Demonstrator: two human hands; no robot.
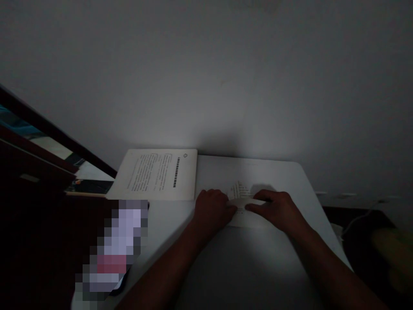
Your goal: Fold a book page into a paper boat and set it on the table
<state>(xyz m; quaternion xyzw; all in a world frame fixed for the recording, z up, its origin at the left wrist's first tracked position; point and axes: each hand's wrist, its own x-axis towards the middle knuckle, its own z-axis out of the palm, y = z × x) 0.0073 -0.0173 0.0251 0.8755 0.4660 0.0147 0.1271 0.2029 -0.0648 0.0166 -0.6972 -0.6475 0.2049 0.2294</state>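
Observation:
A sheet of printed paper (240, 219), partly folded, lies on the white table between my hands. Its far part rises to a pointed corner with lines of text showing. My left hand (213, 209) rests at the paper's left side, the fingers curled and the thumb on its edge. From the right, my right hand (272, 206) pinches the folded edge between thumb and fingers. Part of the paper is covered by my hands, and the dim light blurs its finer folds.
A printed sheet or booklet (158, 174) lies at the table's back left against the wall (226, 77). A pixelated phone-like object (119, 245) is at the left edge of the white table (277, 172). Dark furniture (29, 193) stands left; a cable (358, 220) hangs right.

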